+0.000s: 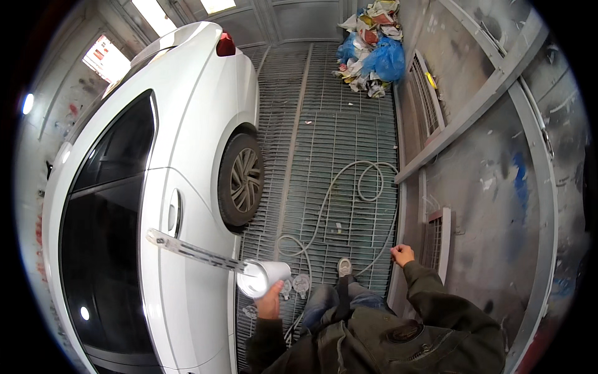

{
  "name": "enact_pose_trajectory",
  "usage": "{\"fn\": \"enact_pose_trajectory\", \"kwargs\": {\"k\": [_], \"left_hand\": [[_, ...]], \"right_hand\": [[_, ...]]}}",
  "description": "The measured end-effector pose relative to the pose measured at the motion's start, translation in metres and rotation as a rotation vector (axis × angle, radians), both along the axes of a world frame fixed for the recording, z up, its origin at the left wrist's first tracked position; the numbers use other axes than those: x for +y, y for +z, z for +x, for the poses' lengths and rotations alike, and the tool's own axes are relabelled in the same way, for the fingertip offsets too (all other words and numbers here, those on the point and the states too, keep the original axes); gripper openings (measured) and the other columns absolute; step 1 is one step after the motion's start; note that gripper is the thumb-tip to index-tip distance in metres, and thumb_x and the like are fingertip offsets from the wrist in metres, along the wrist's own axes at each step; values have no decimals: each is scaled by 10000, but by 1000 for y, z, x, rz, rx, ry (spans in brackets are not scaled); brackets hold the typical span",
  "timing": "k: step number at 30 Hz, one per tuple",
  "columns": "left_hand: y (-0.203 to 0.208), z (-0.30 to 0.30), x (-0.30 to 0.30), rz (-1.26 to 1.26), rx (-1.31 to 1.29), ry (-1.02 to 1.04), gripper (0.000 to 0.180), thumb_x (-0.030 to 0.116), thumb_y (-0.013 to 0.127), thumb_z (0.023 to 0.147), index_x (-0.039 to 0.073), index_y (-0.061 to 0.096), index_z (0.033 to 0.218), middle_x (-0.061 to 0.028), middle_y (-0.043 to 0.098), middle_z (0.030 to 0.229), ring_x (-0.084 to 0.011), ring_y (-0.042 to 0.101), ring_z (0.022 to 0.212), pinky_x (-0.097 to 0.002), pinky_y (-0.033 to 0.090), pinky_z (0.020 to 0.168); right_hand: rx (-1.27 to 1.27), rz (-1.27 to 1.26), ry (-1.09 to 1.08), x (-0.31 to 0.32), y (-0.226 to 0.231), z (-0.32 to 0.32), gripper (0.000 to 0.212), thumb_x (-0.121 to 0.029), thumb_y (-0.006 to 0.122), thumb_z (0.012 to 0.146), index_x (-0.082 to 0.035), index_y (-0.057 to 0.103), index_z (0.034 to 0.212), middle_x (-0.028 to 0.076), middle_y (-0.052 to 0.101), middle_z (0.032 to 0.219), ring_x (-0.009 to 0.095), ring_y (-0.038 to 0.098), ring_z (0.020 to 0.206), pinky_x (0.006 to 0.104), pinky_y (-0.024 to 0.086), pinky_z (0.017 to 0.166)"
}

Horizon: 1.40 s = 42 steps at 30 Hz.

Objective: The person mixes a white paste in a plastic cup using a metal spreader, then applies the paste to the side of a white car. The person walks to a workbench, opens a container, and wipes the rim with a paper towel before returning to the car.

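My left hand [270, 303] is wrapped round a white paint cup [274, 274], which is tilted with its mouth toward the white car [187, 274]. White liquid shows inside the cup. A long flat mixing stick [198, 254] with dark markings leans out of the cup, its far end over the side of the car near the door handle [175, 212]. Out to the right, close to the wall, my right hand [403, 254] has its fingers curled together. Whether anything is pinched in them is too small to make out.
A pale hose [324, 202] lies looped across the floor grating [349, 137]. Round clear plastic pieces [301, 285] are by my feet. Crumpled paper and blue plastic [383, 59] are heaped at the far end. A metal wall [479, 187] with vents runs along the right.
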State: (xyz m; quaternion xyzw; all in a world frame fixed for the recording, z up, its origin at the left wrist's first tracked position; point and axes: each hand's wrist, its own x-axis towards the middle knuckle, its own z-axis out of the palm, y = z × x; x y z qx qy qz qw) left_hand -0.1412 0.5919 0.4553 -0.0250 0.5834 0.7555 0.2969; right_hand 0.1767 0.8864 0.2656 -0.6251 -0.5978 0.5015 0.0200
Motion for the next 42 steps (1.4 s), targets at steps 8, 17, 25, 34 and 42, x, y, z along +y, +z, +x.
{"fn": "enact_pose_trajectory", "kwargs": {"k": [8,17,25,34,42], "left_hand": [[-11,-100,141,95,280,-80,762,-89,712,665,68,407,1345,-111,504,1296,-247,492,1178,-411,429,1005],[-52,-245,378,75,227,-180,655,14,774,671,47,482,1257,-82,554,1204,-206,530,1102,-366,454,935],[11,-394,588,100,386,-438,682,12,832,665,23,475,1246,-71,576,1158,-171,554,1082,-322,469,915],[-25,-539,782,-63,244,-534,669,75,828,656,72,494,1236,-57,557,1215,-183,540,1109,-354,453,945],[11,-728,945,-68,329,-425,696,40,819,669,15,480,1277,-95,591,1220,-191,563,1136,-332,453,957]], "right_hand": [[186,-78,101,133,38,-96,128,-131,625,890,-16,635,947,71,660,788,133,609,638,297,492,557],[67,41,-146,338,0,-117,111,-127,607,890,-28,654,872,53,654,727,142,605,613,296,479,528],[-75,-53,-312,445,-29,-173,99,-77,589,869,-25,671,889,90,647,712,173,578,496,341,491,466],[-189,-243,488,606,-184,-394,227,-223,706,756,-55,726,907,127,712,894,288,675,878,433,528,758],[53,151,297,1008,-94,-728,259,16,563,757,-46,639,997,96,661,772,206,641,706,344,524,566]]}}
